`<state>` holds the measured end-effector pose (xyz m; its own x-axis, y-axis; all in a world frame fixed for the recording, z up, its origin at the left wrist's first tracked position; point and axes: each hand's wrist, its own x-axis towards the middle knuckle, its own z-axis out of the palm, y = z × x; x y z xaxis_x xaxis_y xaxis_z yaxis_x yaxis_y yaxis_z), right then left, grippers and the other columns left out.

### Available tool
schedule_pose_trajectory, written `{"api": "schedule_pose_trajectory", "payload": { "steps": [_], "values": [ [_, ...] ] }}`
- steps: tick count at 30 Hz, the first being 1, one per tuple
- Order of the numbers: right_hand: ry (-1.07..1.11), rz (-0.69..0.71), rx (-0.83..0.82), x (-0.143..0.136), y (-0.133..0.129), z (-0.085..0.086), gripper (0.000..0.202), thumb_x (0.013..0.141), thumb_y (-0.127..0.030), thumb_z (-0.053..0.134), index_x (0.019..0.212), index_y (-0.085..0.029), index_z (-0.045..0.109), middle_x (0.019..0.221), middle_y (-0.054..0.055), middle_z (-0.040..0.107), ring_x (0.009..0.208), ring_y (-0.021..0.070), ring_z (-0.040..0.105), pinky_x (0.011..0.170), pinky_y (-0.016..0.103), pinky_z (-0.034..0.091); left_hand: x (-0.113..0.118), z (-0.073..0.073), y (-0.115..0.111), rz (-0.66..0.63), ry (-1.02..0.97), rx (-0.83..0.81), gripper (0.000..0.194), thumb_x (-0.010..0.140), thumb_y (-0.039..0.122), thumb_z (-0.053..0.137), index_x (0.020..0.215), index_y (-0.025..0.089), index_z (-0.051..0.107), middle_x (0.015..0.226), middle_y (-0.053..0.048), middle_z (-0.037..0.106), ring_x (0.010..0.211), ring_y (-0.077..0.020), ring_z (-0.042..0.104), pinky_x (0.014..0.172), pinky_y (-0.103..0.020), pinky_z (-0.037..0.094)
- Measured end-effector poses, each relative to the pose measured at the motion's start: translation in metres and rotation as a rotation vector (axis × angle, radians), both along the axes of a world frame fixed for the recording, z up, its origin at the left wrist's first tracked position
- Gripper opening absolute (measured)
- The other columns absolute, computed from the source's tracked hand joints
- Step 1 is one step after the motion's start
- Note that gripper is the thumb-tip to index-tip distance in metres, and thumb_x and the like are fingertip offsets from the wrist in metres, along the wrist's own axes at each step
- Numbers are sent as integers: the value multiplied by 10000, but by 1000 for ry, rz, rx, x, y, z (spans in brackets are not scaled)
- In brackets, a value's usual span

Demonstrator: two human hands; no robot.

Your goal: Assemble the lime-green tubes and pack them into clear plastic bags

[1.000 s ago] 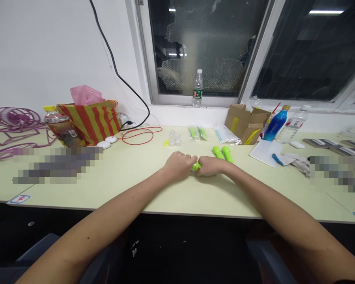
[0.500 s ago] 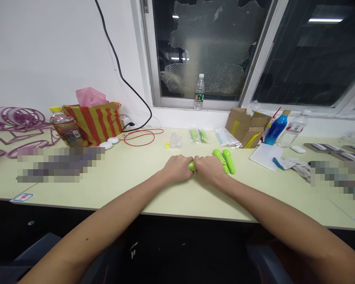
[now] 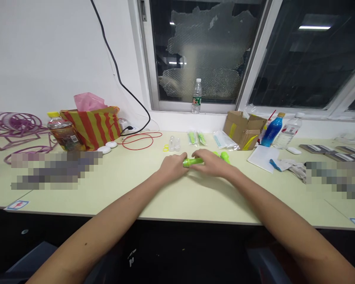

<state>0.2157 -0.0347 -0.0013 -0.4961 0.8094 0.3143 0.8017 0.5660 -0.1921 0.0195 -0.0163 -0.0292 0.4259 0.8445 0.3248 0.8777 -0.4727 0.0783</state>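
Above the table, my left hand (image 3: 173, 166) is closed around one end of a bright green tube-shaped piece (image 3: 193, 161) with a ribbed, clear-looking tip. My right hand (image 3: 210, 162) is around the other end, its thumb below and its fingers arched above, parted from each other; whether the fingertips touch it is hard to tell. Just behind my right hand lie similar green pieces with round heads (image 3: 225, 157), partly hidden by it. Small clear plastic pieces (image 3: 174, 144) and yellow rings (image 3: 166, 148) stand beyond my left hand.
Green pieces in clear bags (image 3: 196, 138) lie at the back, near a cardboard box (image 3: 241, 130). Bottles, including a blue one (image 3: 272, 130), stand to its right. A white paper (image 3: 262, 157) and a glove (image 3: 292, 167) lie on the right. A striped bag (image 3: 91, 128) and red cord (image 3: 139, 141) are left.
My right hand has loosened from a fist, its fingers now spread around the green piece. More of the piece shows between my hands. The view has shifted slightly.
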Motion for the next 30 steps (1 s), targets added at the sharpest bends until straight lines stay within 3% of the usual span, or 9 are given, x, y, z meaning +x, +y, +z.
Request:
{"api": "schedule_pose_trajectory", "payload": {
  "steps": [2, 5, 7, 9, 12, 17, 22, 25, 30],
  "values": [
    [230, -27, 40, 27, 16, 14, 360, 904, -435, 511, 1093, -146, 617, 1121, 109, 665, 1002, 192, 606, 845, 275, 450, -3, 0, 4, 40, -110, -41, 451, 788, 621, 567, 1025, 237, 553, 792, -45, 664, 713, -239, 620, 586, -294, 345],
    [405, -406, 91, 72, 48, 26, 292, 896, -336, 476, 991, -127, 657, 970, 109, 701, 885, 194, 633, 786, 275, 462, -7, -1, 8, 76, -230, -79, 506, 814, 701, 483, 1002, 238, 560, 792, -44, 649, 697, -224, 599, 587, -290, 348],
    [359, -666, 24, 96, 70, 23, 257, 850, -289, 526, 962, -121, 683, 906, 124, 709, 853, 219, 645, 756, 289, 465, -7, -1, 9, 79, -266, -87, 492, 832, 693, 467, 1003, 241, 563, 793, -38, 642, 704, -219, 594, 598, -289, 356],
    [253, -796, -74, 112, 90, 14, 251, 810, -277, 584, 941, -95, 697, 902, 168, 704, 828, 239, 661, 722, 295, 474, -7, -1, 10, 63, -274, -76, 470, 816, 666, 529, 1029, 248, 556, 801, -26, 642, 726, -221, 595, 616, -291, 368],
    [159, -874, -206, 119, 111, -1, 319, 824, -321, 587, 956, -50, 693, 829, 193, 695, 705, 232, 680, 671, 305, 502, -7, -1, 10, -27, -284, -43, 427, 786, 553, 650, 1068, 254, 538, 894, -16, 659, 795, -216, 605, 660, -293, 392],
    [39, -948, -106, 112, 129, -14, 430, 791, -392, 655, 1047, -46, 679, 919, 228, 687, 967, 321, 670, 800, 385, 522, -10, -4, 12, -165, -302, 10, 401, 801, 448, 682, 1110, 242, 531, 1053, -24, 653, 866, -195, 608, 722, -295, 415],
    [40, -975, -127, 108, 135, -22, 464, 733, -313, 729, 1109, -47, 669, 1053, 270, 655, 1037, 357, 649, 828, 416, 530, -12, -4, 16, -283, -234, 163, 413, 832, 480, 648, 1158, 240, 566, 1038, -47, 657, 951, -214, 593, 813, -316, 410],
    [75, -1007, -141, 108, 136, -28, 492, 717, -258, 736, 1154, -48, 650, 1114, 288, 628, 1066, 366, 638, 840, 437, 534, -13, -1, 16, -365, -162, 233, 375, 859, 451, 623, 1176, 252, 598, 1072, -62, 663, 989, -227, 558, 861, -346, 387],
    [169, -1003, -171, 107, 136, -34, 496, 691, -203, 720, 1160, -60, 647, 1133, 275, 631, 1051, 368, 648, 823, 437, 544, -12, 3, 13, -394, -79, 285, 322, 893, 339, 573, 1205, 268, 605, 1147, -81, 652, 1041, -252, 498, 898, -406, 348]
  ]
}}
